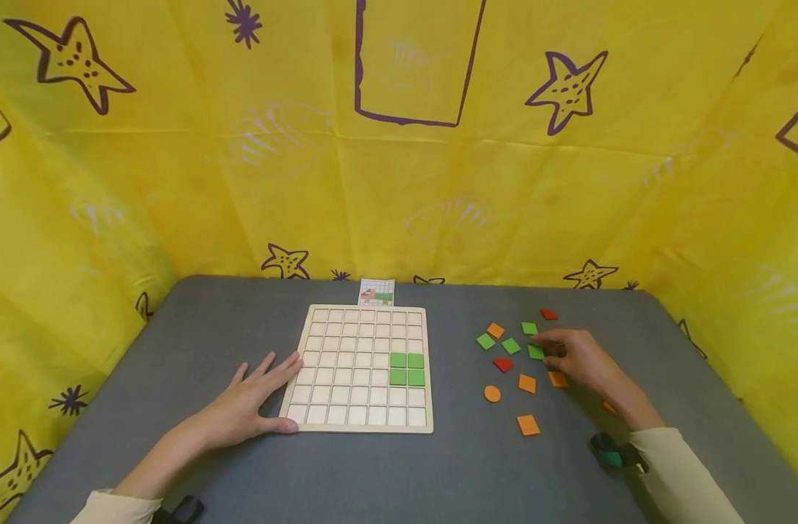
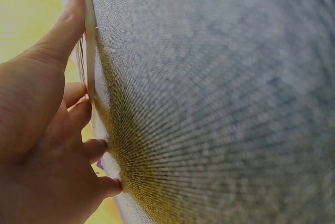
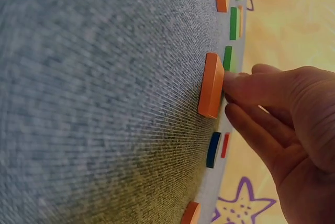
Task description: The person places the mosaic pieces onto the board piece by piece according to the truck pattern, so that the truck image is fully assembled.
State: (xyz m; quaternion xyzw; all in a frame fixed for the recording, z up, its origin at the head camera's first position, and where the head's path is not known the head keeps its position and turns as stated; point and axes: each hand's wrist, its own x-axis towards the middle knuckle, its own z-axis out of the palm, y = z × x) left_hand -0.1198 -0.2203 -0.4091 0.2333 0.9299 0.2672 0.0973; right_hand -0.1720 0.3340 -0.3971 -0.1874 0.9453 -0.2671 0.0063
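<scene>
The wooden grid board [image 1: 358, 429] lies flat, four green squares [image 1: 407, 369] set in a block at its right side. Along the board's left edge rests my left hand [image 1: 231, 415], fingers spread and straight, thumb at the near left corner; the left wrist view shows the thumb [image 2: 65, 28] against the board's edge [image 2: 90, 51]. My right hand [image 1: 585, 364] is over the loose tiles, thumb and fingertips pinching a green tile [image 1: 535, 352]. In the right wrist view, the hand [image 3: 293, 109] partly hides that green tile [image 3: 228, 57], behind an orange tile [image 3: 211, 85].
Loose green, orange and red tiles lie around the right hand, among them an orange circle [image 1: 492, 394], an orange square [image 1: 528, 425] and a red piece [image 1: 549, 314]. A small picture card [image 1: 376, 292] touches or nearly touches the board's far edge. Yellow patterned cloth surrounds the table.
</scene>
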